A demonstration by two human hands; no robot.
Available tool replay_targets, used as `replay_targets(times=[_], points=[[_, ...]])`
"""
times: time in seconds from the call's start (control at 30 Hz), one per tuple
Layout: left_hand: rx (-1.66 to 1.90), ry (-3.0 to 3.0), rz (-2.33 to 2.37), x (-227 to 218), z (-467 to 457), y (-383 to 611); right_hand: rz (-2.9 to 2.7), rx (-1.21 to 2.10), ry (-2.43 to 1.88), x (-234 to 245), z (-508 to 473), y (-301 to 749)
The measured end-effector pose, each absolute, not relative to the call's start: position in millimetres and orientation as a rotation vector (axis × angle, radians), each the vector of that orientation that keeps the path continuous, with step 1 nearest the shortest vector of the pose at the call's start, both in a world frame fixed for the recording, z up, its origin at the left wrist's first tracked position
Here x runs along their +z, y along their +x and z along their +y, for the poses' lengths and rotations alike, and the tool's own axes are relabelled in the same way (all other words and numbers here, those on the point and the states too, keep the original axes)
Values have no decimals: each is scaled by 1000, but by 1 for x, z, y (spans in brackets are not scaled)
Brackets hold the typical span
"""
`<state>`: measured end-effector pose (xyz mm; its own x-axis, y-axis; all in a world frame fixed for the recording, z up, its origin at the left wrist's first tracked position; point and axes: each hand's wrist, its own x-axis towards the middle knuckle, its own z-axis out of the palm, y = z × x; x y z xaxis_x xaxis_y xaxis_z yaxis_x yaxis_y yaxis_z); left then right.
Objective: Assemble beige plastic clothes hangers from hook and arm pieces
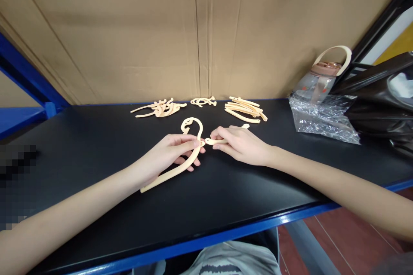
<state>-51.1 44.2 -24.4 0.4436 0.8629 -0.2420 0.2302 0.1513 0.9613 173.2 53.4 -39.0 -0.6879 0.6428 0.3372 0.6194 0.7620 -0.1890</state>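
Note:
My left hand (176, 150) pinches a cream plastic hanger hook (200, 126), whose curved top rises above the fingers. From the same grip, a long, bent hanger arm (171, 175) slants down to the left, its far end near the table surface. In my right hand (238, 142) is another cream hanger arm (217, 141), held with closed fingers. Its rounded end with a small hole faces the joint of the hook, close beside my left fingertips; whether they touch I cannot tell. The middle of this arm is hidden by my hand, and its other tip shows beyond the knuckles.
Along the back of the black table (106, 159) lie a pile of hook pieces (164, 108), a few small curved pieces (203, 101) and a stack of hanger arms (245, 109). A bottle (322, 79), crinkled clear plastic (325, 118) and a black bag (374, 94) stand right. Cardboard (145, 30) rises behind.

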Motion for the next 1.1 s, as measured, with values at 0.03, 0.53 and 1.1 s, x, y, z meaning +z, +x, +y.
replay_targets(times=[0.03, 0.53, 1.1], points=[[603, 1388, 1058, -25, 44, -51, -2579, 85, -965, -40, 53, 173], [478, 1532, 1058, -21, 43, -51, -2641, 122, -877, -35, 50, 174], [364, 1682, 1034, -19, 41, -50, -2588, 269, -815, -33, 46, 172]])
